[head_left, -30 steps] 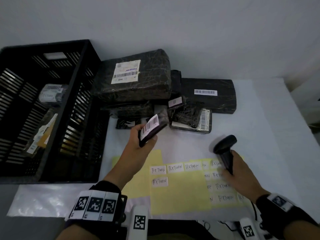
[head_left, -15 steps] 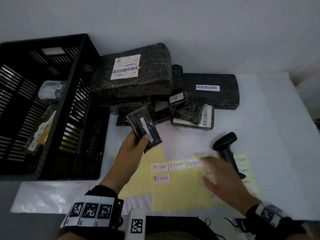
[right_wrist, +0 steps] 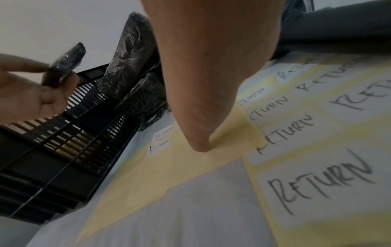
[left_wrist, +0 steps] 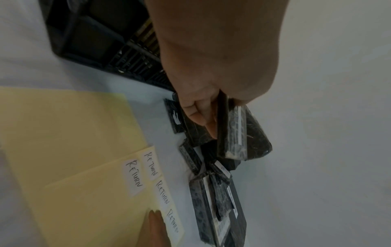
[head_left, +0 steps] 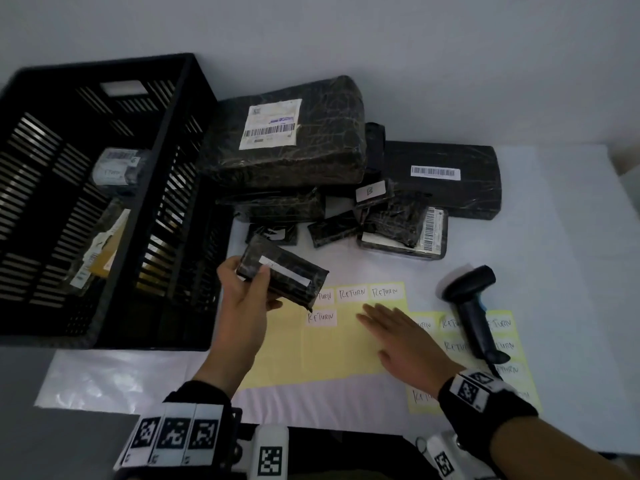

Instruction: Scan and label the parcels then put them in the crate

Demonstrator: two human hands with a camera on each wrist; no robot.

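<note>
The right hand has let go of the scanner since a second ago, when it gripped the handle; now the scanner lies on the right label sheet, just beside the hand, and the hand reaches left, flat and empty, fingers straight over the bare yellow of the left sheet, below the three RETURN labels in its top row. I cannot tell whether the fingertips touch the paper. The left hand has turned its parcel: a second ago the barcode faced up towards the scanner, now the small black packet is held lower and flatter, its long white strip uppermost, thumb on top and fingers curled beneath, above the sheet's top left corner. The wrist view shows that grip edge-on, the packet pinched at one end. The heap of black-wrapped parcels against the wall looks unchanged, the biggest one on top with its white shipping label. The black slatted crate stands to the left of the heap, on the table. Inside it lie a small clear-wrapped packet with a barcode near the back, and nearer the front a flat wrapped one showing brown and white, tilted against the right wall.
</note>
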